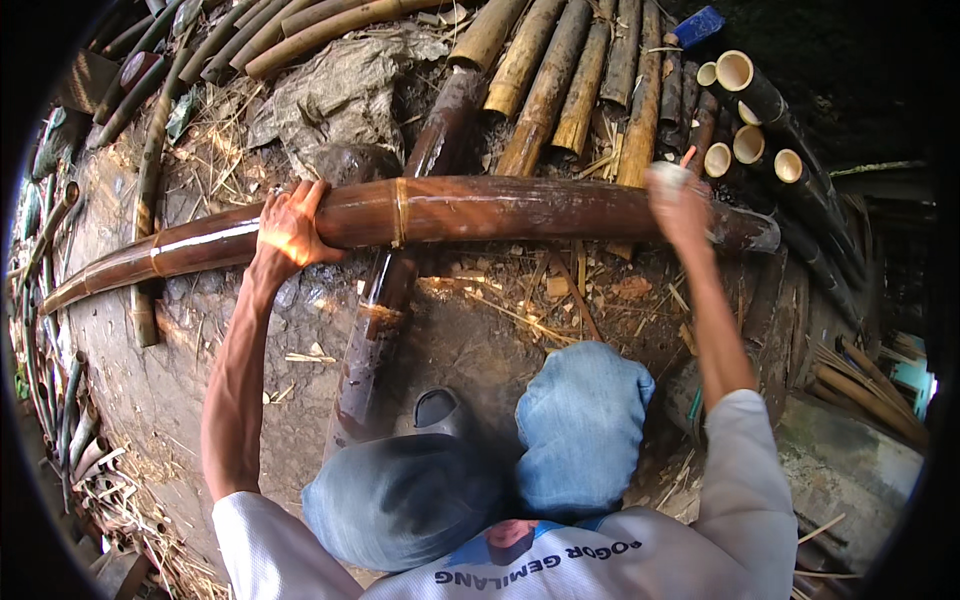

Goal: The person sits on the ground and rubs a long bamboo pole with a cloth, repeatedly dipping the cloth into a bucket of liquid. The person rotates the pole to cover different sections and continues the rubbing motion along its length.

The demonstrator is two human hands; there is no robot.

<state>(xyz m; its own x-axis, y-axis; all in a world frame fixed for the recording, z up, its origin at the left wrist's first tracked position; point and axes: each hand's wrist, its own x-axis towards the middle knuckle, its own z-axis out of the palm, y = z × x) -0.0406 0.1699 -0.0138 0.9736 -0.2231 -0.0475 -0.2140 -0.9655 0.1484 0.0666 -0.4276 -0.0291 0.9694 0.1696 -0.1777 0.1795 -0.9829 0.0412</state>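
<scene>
A long, dark brown bamboo pole [520, 210], wet and shiny, lies crosswise in front of me. My left hand [290, 230] grips it from above left of its middle, with the thumb spread along the near side. Toward the pole's right end, my right hand [683, 205] is closed on a small whitish wad [668, 176] against the pole's upper side. Motion blurs that hand, so the wad's exact kind is unclear. Beneath the pole, another dark bamboo pole [372, 330] runs away from me and props it up.
Several yellow-brown bamboo poles [545, 85] lie side by side beyond. Dark poles with pale cut ends [735, 70] are stacked at the right. A crumpled grey sack [345, 95] and a blue object [698, 27] lie at the back. Bamboo scraps [520, 320] litter the ground; my knees [585, 430] are close by.
</scene>
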